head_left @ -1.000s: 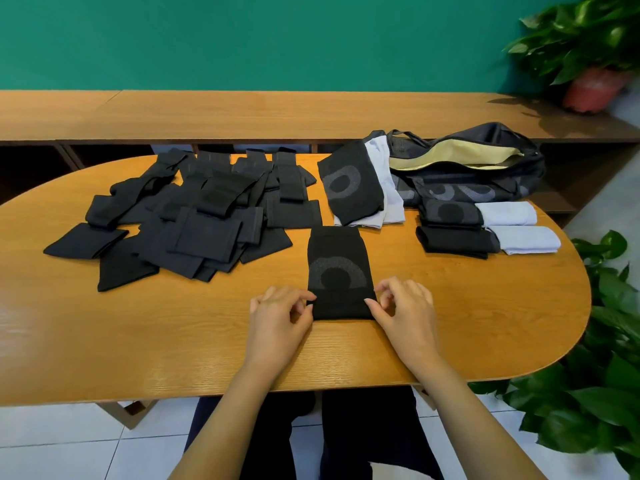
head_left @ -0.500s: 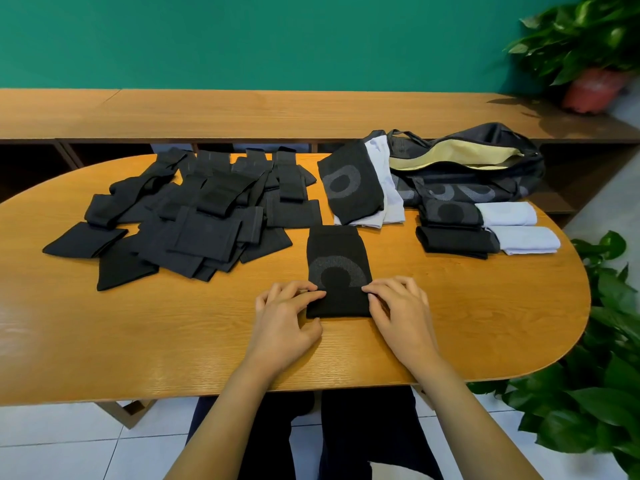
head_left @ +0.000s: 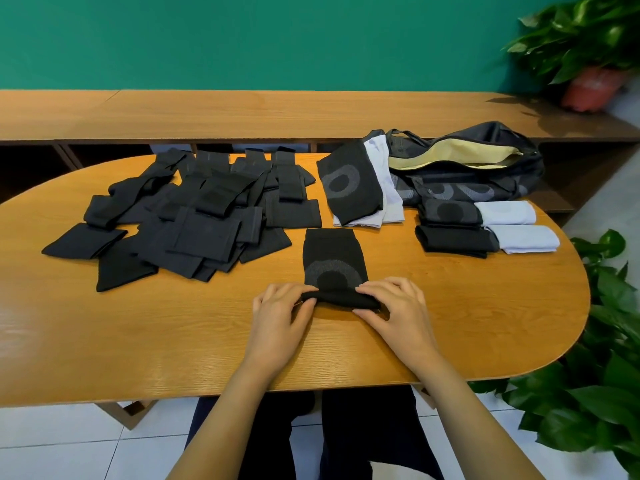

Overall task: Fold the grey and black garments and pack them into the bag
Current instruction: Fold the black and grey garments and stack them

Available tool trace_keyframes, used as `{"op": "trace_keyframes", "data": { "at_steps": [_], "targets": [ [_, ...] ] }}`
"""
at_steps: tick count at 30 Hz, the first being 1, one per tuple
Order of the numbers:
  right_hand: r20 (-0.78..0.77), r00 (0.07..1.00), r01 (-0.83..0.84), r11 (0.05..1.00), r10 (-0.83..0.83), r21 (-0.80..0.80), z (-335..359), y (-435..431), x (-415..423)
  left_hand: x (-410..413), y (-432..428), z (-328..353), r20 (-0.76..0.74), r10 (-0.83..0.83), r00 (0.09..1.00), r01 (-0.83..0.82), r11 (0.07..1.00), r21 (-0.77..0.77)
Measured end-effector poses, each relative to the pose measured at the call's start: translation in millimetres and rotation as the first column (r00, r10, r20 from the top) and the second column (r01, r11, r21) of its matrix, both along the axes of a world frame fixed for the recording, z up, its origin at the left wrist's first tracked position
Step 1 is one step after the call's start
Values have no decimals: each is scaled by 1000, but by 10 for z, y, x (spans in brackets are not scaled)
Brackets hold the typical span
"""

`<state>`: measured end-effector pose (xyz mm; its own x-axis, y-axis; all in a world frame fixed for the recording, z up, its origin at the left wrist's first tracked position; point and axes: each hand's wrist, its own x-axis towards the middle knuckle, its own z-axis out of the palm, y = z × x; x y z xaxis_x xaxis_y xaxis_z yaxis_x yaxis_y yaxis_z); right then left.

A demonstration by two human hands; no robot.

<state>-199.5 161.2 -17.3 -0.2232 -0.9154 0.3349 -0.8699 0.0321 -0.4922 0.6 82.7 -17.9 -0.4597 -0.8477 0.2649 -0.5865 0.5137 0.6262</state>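
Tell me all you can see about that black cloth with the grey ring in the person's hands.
The black garment is a rectangular piece of knit-looking fabric with a grey ring pattern. It lies flat on the wooden table, lengthwise away from the person, apart from the pile of dark cloths. Its near edge is lifted and curled over; the left hand pinches one corner, the right hand the other.

No readable text, labels, brands or numbers anywhere. Closest thing is a grey ring motif on the black garment (head_left: 333, 268) at centre frame. Same motif on the folded garment (head_left: 348, 185) upper centre-right, and more rings at the bag (head_left: 519, 174) upper right. It's a pattern, not lettering.
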Motion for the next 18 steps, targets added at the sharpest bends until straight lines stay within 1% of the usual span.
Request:
{"op": "trace_keyframes", "data": {
  "at_steps": [5,8,13,18],
  "targets": [
    [19,1000,11,1000,-11,15,-21,-13,-17,2,-1,6,9,2,1000,-2,1000,-15],
    [62,997,45,999,-45,10,-2,-3,-11,-4,-3,1,4,17,1000,-17,1000,1],
    [125,984,116,988,-128,101,25,4,5,2,9,2,-100,79,992,-72,995,73],
    [151,981,115,992,-122,51,13,-9,-4,6,17,19,-200,79,977,-58,992,109]
  ]
}}
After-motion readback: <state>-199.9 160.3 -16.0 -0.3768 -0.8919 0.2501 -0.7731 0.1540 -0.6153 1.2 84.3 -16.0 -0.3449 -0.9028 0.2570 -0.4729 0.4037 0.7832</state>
